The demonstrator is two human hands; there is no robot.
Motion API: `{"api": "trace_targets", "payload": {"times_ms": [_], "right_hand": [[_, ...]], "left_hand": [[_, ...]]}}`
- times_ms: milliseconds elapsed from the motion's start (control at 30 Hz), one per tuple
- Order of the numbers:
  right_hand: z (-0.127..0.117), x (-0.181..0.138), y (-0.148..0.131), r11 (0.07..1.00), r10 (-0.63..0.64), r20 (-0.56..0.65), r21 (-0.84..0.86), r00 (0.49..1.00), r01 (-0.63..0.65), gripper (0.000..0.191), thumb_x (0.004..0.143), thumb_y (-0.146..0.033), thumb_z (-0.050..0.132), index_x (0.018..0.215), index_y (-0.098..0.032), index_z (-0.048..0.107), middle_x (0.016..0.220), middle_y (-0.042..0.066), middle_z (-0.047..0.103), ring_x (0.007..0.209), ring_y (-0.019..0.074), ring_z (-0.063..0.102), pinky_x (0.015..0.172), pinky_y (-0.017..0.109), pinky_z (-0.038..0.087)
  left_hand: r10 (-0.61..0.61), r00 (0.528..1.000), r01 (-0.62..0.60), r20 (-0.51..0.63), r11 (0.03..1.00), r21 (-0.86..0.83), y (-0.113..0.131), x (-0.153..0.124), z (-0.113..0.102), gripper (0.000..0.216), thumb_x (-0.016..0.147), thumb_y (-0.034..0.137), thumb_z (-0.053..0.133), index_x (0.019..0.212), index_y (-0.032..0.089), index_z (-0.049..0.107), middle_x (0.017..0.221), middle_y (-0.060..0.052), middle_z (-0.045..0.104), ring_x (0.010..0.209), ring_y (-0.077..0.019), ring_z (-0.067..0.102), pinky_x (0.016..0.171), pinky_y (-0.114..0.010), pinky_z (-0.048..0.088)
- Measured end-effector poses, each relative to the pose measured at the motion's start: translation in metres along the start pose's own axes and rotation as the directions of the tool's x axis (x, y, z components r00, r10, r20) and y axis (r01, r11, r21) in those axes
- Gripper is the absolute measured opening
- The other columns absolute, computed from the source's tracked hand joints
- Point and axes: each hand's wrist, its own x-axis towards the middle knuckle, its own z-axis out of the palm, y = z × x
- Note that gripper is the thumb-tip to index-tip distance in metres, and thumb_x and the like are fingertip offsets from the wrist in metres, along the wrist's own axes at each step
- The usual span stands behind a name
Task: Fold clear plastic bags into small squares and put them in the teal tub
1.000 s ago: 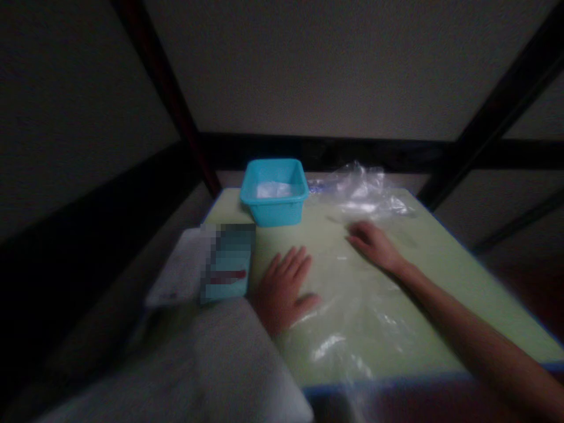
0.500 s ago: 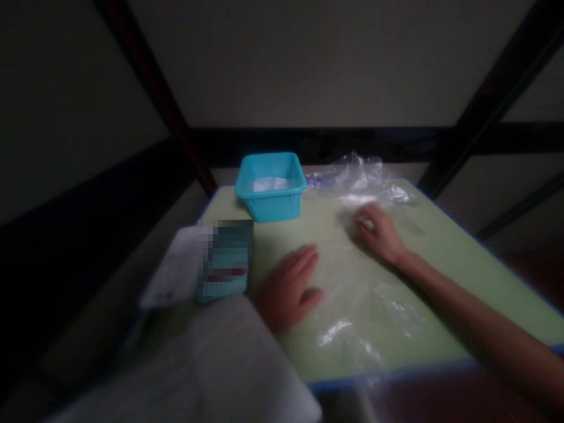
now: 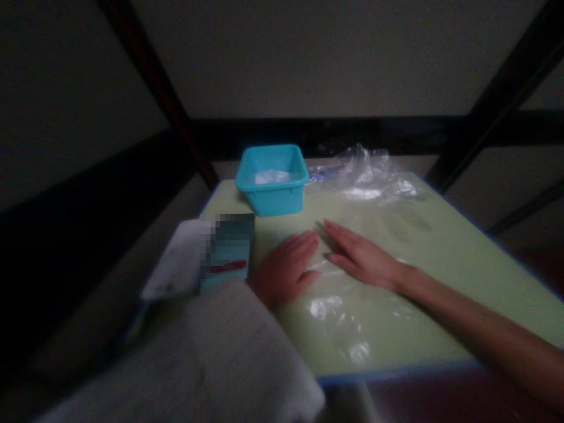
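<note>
Green table (image 3: 440, 258), clear plastic sheet (image 3: 348, 311), dim grey walls (image 3: 308, 53)

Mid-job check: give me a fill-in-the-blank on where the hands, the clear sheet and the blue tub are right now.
1. The left hand and the right hand both lie ____ on the clear sheet.
2. The blue tub stands to the ____ of the crumpled plastic.
3. What lies inside the blue tub looks ____ in colour.

Missing words: flat; left; white.
</note>
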Motion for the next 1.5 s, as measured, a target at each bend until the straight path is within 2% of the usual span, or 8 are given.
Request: {"api": "trace_targets", "payload": {"times_ms": [167,267,400,500,800,1100,1300,1500], "right_hand": [[-0.005,-0.009,-0.029,0.970,-0.235,0.105,0.085,0.966,0.226,0.092,0.085,-0.048,0.057,0.149,-0.020,-0.001,0.155,0.011,0.009,0.142,0.0250,0.010,0.114,0.045,0.017],[0.002,-0.016,-0.032,0.968,-0.252,0.213,0.070,0.944,0.242,0.108,0.076,-0.054,0.065,0.149,-0.019,-0.007,0.156,0.012,0.000,0.142,0.0266,0.001,0.115,0.045,0.011],[0.009,-0.021,-0.024,0.977,-0.214,0.275,0.059,0.937,0.206,0.121,0.068,-0.060,0.069,0.148,-0.016,-0.011,0.155,0.015,-0.007,0.141,0.0290,-0.004,0.114,0.045,0.006],[0.008,-0.022,-0.023,0.976,-0.218,0.295,0.064,0.930,0.208,0.123,0.067,-0.062,0.068,0.147,-0.014,-0.013,0.155,0.016,-0.008,0.141,0.0297,-0.007,0.114,0.046,0.003],[-0.001,-0.023,-0.027,0.972,-0.231,0.336,0.122,0.913,0.200,0.123,0.063,-0.062,0.070,0.148,-0.017,-0.007,0.155,0.014,-0.005,0.141,0.0307,-0.004,0.113,0.047,0.003],[-0.005,-0.026,-0.026,0.938,-0.342,0.419,0.211,0.841,0.276,0.131,0.055,-0.067,0.072,0.148,-0.018,-0.007,0.154,0.013,-0.008,0.140,0.0321,-0.007,0.113,0.049,-0.001],[-0.016,-0.021,-0.031,0.957,-0.255,0.235,0.198,0.938,0.210,0.119,0.069,-0.055,0.071,0.147,-0.020,-0.012,0.155,0.012,-0.003,0.142,0.0284,0.001,0.114,0.046,0.011],[0.002,-0.022,-0.027,0.973,-0.219,0.266,0.123,0.939,0.193,0.120,0.069,-0.053,0.072,0.148,-0.020,-0.011,0.155,0.013,-0.005,0.141,0.0285,-0.002,0.114,0.048,0.009]], "left_hand": [[0.060,0.998,-0.062,-0.025,0.996,-0.057,0.035,-0.001,-0.004,0.030,0.090,0.026,0.044,0.111,0.011,0.058,0.122,-0.014,0.060,0.126,-0.0252,0.045,0.107,-0.043,0.036],[0.092,0.996,-0.092,0.001,0.993,-0.074,0.042,-0.004,0.003,0.042,0.086,0.032,0.053,0.123,0.013,0.052,0.132,-0.013,0.053,0.134,-0.0294,0.035,0.107,-0.047,0.035],[0.123,0.992,-0.118,0.039,0.987,-0.105,0.026,-0.007,0.009,0.061,0.079,0.041,0.061,0.132,0.014,0.046,0.133,-0.013,0.053,0.134,-0.0321,0.035,0.109,-0.046,0.032],[0.105,0.992,-0.099,0.063,0.990,-0.096,0.012,-0.007,0.005,0.062,0.082,0.044,0.057,0.135,0.014,0.042,0.139,-0.014,0.046,0.133,-0.0304,0.037,0.111,-0.046,0.028],[-0.146,0.978,0.142,0.147,0.989,0.034,-0.002,-0.007,-0.006,0.058,0.091,0.042,0.039,0.139,0.011,0.032,0.150,-0.013,0.029,0.141,-0.0242,0.021,0.113,-0.044,0.021],[-0.092,0.992,0.087,0.090,0.995,0.053,0.007,-0.010,-0.006,0.062,0.081,0.025,0.046,0.138,0.004,0.031,0.149,-0.018,0.028,0.141,-0.0258,0.020,0.114,-0.045,0.019],[-0.094,0.996,0.094,0.007,0.992,-0.081,0.048,-0.007,-0.005,0.043,0.087,0.032,0.046,0.123,0.008,0.049,0.133,-0.016,0.051,0.129,-0.0244,0.041,0.113,-0.038,0.029],[-0.038,0.996,0.045,0.079,0.994,-0.095,0.058,-0.009,0.006,0.067,0.080,0.037,0.061,0.136,0.008,0.036,0.141,-0.017,0.042,0.138,-0.0297,0.027,0.113,-0.044,0.027]]}}
